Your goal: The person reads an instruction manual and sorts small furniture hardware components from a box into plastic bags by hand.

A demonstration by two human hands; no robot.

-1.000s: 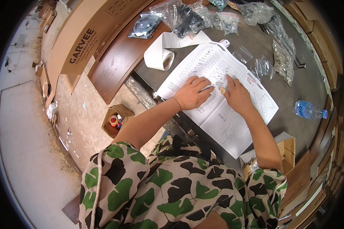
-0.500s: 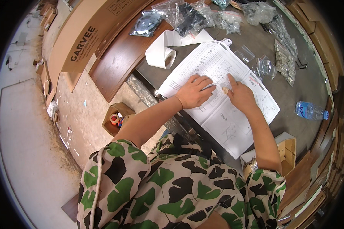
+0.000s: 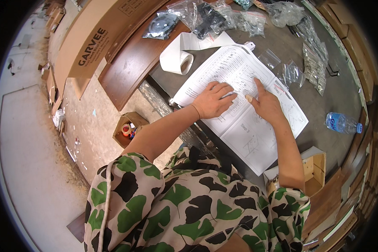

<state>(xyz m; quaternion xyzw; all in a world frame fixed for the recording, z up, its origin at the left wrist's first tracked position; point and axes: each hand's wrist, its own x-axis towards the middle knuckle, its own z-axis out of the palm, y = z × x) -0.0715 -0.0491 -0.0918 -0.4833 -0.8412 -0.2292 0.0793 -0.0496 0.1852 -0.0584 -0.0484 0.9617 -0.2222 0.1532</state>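
Observation:
A white instruction sheet [image 3: 248, 143] with printed line drawings lies unfolded at a slant on the dark tabletop. My left hand [image 3: 214, 101] rests on its left part, palm down, the fingers slightly bent and a little apart. On the upper middle of the sheet, my right hand [image 3: 266, 103] points with its index finger stretched out at a drawing. Its thumb stands away from the index finger, and the other fingers are folded under, partly hidden. Neither hand visibly holds anything. A curled white strip [image 3: 178, 61] sits beyond the sheet's top left edge.
Clear bags of hardware [image 3: 214, 19] lie along the far side, more bags [image 3: 315, 69] at the right. A water bottle [image 3: 343, 122] lies on its side. An opened small carton [image 3: 313, 168] is near my right elbow; a box with tape rolls [image 3: 130, 128] stands left, below a large carton [image 3: 92, 50].
My right hand has shifted slightly, its index fingertip moving a little up and to the right across the sheet. My left hand stays in nearly the same place.

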